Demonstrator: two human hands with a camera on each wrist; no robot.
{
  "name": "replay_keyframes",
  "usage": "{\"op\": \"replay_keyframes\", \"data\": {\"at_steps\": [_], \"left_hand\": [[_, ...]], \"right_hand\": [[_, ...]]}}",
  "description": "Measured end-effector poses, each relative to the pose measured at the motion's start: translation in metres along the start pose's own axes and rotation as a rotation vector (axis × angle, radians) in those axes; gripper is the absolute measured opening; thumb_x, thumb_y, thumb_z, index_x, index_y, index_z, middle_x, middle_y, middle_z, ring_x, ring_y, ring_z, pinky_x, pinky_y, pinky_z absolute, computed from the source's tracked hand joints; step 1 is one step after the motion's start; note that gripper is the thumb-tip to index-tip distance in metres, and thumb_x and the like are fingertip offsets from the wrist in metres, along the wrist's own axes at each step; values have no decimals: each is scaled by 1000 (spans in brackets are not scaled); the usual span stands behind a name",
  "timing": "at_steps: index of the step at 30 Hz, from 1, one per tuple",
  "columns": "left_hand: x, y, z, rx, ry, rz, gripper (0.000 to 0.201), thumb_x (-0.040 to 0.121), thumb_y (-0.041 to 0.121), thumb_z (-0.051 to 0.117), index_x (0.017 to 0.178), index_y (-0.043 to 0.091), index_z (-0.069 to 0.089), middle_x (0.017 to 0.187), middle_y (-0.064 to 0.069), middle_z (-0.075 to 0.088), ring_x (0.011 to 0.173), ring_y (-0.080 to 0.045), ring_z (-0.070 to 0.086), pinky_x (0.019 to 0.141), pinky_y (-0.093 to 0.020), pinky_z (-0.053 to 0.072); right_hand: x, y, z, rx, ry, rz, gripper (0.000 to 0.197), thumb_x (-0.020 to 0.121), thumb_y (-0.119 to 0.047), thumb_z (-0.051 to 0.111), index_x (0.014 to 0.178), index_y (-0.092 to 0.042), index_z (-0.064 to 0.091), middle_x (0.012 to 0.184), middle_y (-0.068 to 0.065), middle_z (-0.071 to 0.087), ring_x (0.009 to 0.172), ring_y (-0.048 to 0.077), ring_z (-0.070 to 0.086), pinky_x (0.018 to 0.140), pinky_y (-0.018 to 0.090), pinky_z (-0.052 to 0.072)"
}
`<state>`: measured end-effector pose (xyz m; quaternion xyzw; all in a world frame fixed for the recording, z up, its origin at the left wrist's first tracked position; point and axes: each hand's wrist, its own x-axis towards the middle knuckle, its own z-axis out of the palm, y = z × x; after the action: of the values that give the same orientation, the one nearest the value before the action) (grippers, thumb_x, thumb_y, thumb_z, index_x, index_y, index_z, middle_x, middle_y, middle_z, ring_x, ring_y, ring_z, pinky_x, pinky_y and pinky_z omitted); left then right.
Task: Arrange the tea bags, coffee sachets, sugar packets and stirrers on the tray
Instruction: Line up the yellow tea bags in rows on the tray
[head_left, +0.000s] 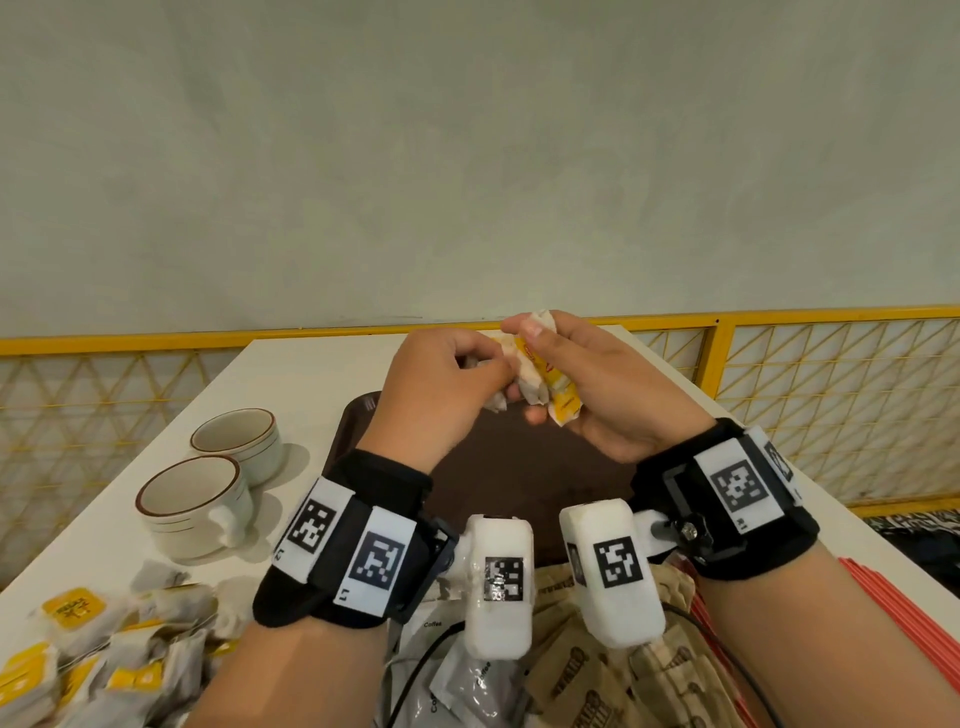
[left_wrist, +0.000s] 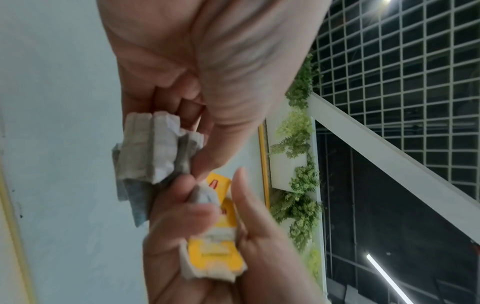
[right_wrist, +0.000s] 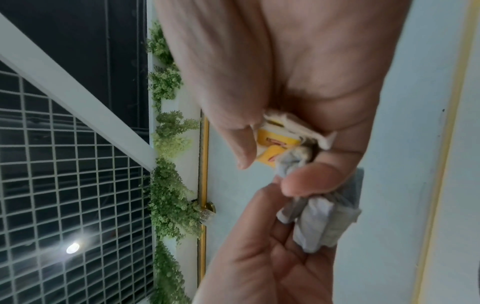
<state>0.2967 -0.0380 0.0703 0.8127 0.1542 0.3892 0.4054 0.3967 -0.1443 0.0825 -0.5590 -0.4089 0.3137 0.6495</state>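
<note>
— Above the dark brown plastic tray (head_left: 519, 483), what are the two hands doing?

— Both are raised over its far half, close together. The left hand (head_left: 441, 384) has its fingers (head_left: 467, 358) curled, pinching a small bunch of white paper tea bags (head_left: 524, 374). The right hand (head_left: 608, 384) has its thumb and fingers clamped on the same bunch, which includes tea bags with yellow labels (head_left: 563, 400).

— Do the wrist views confirm that?

— Yes. From the left wrist, the left hand (left_wrist: 207, 72) holds crumpled white tea bags (left_wrist: 155, 150) between thumb and fingertips, while the right hand (left_wrist: 221, 246) cradles a yellow-labelled one (left_wrist: 215, 253). From the right wrist, the right hand (right_wrist: 298, 82) grips the yellow-labelled bags (right_wrist: 275, 144), and the left hand (right_wrist: 259, 257) holds the white ones (right_wrist: 322, 222) just beyond.

— Where is everything else?

— The tray lies on the white bench (head_left: 291, 374). A pile of loose yellow-labelled tea bags (head_left: 104, 654) sits on the bench at near left. Two white ceramic cups with brown rims (head_left: 208, 488) stand left of the tray, one behind the other. Near the person lie white coffee sachets (head_left: 447, 680), brown paper sugar packets (head_left: 623, 675) and, at near right, red stirrers (head_left: 904, 623).

— Anything behind?

— A yellow-framed lattice railing (head_left: 831, 395) and a pale wall (head_left: 467, 156).
</note>
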Motion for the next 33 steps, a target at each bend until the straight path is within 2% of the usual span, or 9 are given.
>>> {"op": "replay_keyframes", "data": {"at_steps": [2, 7, 12, 17, 20, 25, 27, 30, 33], "left_hand": [[2, -2, -3, -64, 10, -29, 12, 83, 15, 69, 72, 18, 73, 73, -13, 66, 70, -18, 61, 75, -40, 52], [5, -1, -13, -185, 36, -48, 14, 82, 11, 71, 74, 23, 72, 75, -1, 68, 72, -8, 61, 68, -18, 47], [6, -1, -18, -205, 41, -5, 16, 81, 12, 72, 76, 26, 72, 83, -1, 72, 84, -19, 67, 85, -35, 54], [3, 3, -17, -118, 8, 63, 19, 82, 15, 71, 76, 33, 71, 70, 19, 68, 72, 3, 61, 75, -18, 45], [2, 4, -17, -86, 16, 89, 13, 83, 15, 71, 81, 28, 73, 73, 15, 69, 71, 3, 60, 72, -16, 44], [2, 4, -18, -62, 35, 108, 10, 82, 17, 72, 88, 24, 75, 87, 2, 74, 86, -21, 67, 82, -39, 54], [2, 5, -17, -55, 42, 106, 10, 82, 18, 72, 87, 27, 74, 87, 3, 74, 87, -21, 67, 85, -41, 54], [2, 5, -14, -107, 59, 60, 16, 87, 14, 66, 84, 27, 74, 85, 3, 74, 83, -13, 69, 84, -34, 56], [2, 4, -14, -78, 91, 21, 25, 90, 12, 58, 79, 30, 73, 88, 14, 71, 89, -2, 65, 82, -15, 48]], "right_hand": [[2, -1, -3, 67, 28, 16, 31, 99, -29, 46, 116, -4, 55, 86, 7, 63, 68, 14, 62, 49, 23, 50], [6, -2, -11, 171, 143, -7, 18, 96, -25, 52, 93, -8, 56, 75, 4, 49, 52, 12, 48, 38, 20, 36], [3, -3, -14, 163, 98, -3, 20, 91, -25, 59, 92, -6, 63, 68, 0, 43, 47, 8, 34, 35, 16, 24], [-1, -2, -7, -23, 53, -44, 12, 87, -14, 65, 96, -7, 64, 68, 1, 52, 49, 8, 33, 37, 16, 24], [-3, -4, -8, -44, 58, -46, 13, 85, -13, 66, 97, -8, 63, 63, -3, 53, 49, 8, 34, 37, 17, 24], [-4, -6, -6, -49, 55, -97, 11, 83, -7, 67, 92, -7, 60, 63, 2, 49, 48, 7, 35, 38, 17, 25], [-4, -5, -5, -42, 79, -117, 10, 84, -4, 67, 87, -8, 58, 63, 3, 47, 48, 8, 36, 38, 17, 26], [-2, -5, -8, -94, 172, -158, 9, 87, -5, 65, 84, -10, 58, 57, 2, 47, 47, 10, 37, 37, 17, 28], [0, -6, -15, -221, 279, -227, 4, 88, -8, 65, 87, -11, 62, 56, 0, 47, 46, 10, 38, 39, 19, 30]]}}
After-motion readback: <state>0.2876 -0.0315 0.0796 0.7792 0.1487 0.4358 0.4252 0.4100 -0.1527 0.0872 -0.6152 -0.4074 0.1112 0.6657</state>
